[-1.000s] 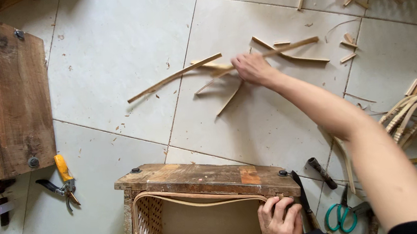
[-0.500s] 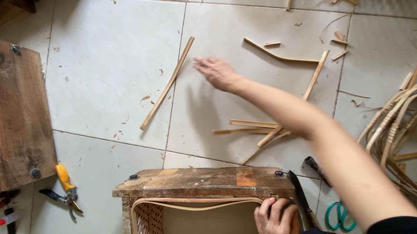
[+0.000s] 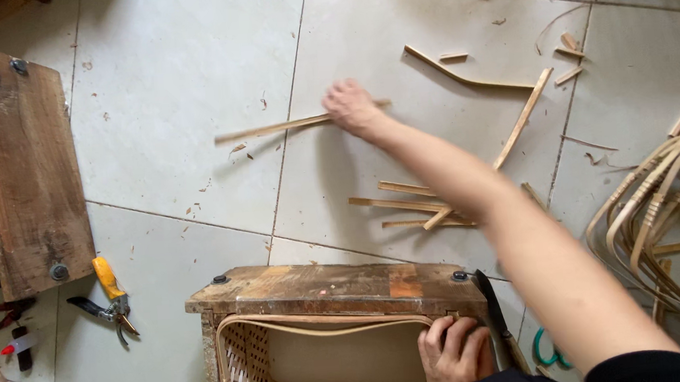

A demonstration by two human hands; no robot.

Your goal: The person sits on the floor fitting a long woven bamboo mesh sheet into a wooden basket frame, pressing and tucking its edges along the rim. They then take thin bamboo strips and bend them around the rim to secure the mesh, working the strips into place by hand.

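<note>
The right hand point(image 3: 352, 107) presses a long pale bamboo strip point(image 3: 272, 129) against the tiled floor point(image 3: 181, 82) — the left hand point(image 3: 454, 356) grips the woven cane frame point(image 3: 288, 362) (its hollow empty), under a worn wooden plank point(image 3: 334, 283).

No packages, labels, signs or screens are in view. Nothing on the tiled floor carries a wrapper or tag, and the wooden pieces, cane strips and hand tools lying there are all bare.
</note>
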